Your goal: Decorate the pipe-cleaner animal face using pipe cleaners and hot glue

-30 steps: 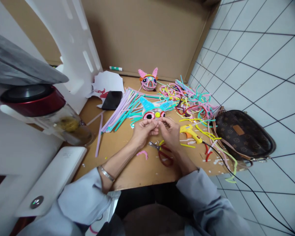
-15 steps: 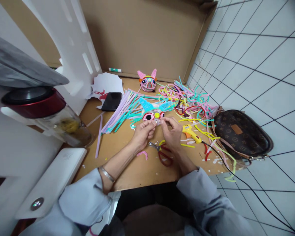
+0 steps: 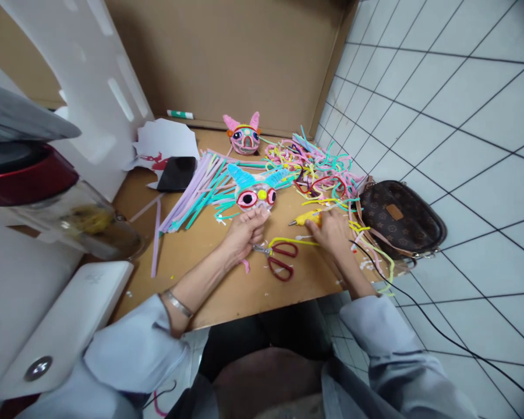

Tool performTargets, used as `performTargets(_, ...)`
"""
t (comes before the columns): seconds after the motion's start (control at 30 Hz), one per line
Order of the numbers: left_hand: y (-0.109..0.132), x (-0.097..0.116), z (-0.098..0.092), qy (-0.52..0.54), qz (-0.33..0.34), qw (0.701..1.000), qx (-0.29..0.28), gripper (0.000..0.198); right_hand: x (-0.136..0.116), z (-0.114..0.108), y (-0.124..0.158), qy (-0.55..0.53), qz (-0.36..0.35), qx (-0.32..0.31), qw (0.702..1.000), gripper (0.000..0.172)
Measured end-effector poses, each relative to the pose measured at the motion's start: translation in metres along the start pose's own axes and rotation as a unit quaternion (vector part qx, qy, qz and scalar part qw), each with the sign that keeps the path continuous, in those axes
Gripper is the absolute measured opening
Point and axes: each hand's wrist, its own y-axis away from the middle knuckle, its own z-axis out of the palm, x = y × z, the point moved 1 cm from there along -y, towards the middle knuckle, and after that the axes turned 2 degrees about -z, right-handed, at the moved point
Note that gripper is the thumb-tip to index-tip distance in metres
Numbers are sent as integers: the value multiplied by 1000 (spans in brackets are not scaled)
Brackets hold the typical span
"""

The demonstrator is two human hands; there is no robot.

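Some scissors (image 3: 280,270) separate left hand (image 3: 243,233), pinching a pale scrap (image 3: 268,212), from right hand (image 3: 333,233), gripping a glue gun (image 3: 308,219).

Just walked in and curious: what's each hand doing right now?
Left hand: closed, pinching a tiny whitish piece.
Right hand: closed around the yellow plastic glue gun.

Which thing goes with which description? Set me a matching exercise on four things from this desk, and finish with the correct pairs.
Things:
1. glue gun
2. scissors
3. phone
4. nearer animal figure

Descriptions:
A. black, lying flat
B. blue-eared, just beyond the left hand
C. yellow, with the right hand on it
D. red-handled

Pairs: 1-C, 2-D, 3-A, 4-B
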Motion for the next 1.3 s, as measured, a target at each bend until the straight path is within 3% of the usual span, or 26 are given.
performTargets(0.1, -1, -1, -1, -4, 2, 1000, -3, 35, -9, 1, -1, 80, 35, -53, 995, 42)
performTargets(0.23, -3, -2, -3, 3, 5, 1000, -11, 36, -9, -1, -4, 101, 71, -86, 989, 48)
performTargets(0.37, -2, -1, -3, 3, 1, 1000, -24, 37, -2, -4, -5, 57, 99, -111, 987, 43)
performTargets(0.47, -2, 0, -3, -1, 5, 999, -41, 42, 0, -8, -4, -53, 144, -111, 982, 39)
performTargets(0.6, -2, 4, -4, 2, 16, 998, -66, 52, -4, -20, -1, -258, 217, -47, 940, 51)
performTargets(0.7, -2, 7, -4, 15, 30, 996, -80, 54, -15, -31, -5, -343, 198, 50, 917, 57)
performTargets(0.83, -1, 10, -4, 26, 35, 995, -91, 52, -40, -30, -23, -332, 114, 164, 922, 58)
performTargets(0.97, -2, 16, -6, 36, 51, 994, -89, 51, -65, -9, -42, -281, 54, 265, 921, 52)
performTargets(1.1, -3, 24, -9, 51, 68, 993, -83, 51, -68, 11, -45, -306, 60, 286, 906, 45)
performTargets(1.3, -1, 24, -11, 35, 55, 989, -135, 48, -60, 15, -32, -393, 43, 226, 890, 29)
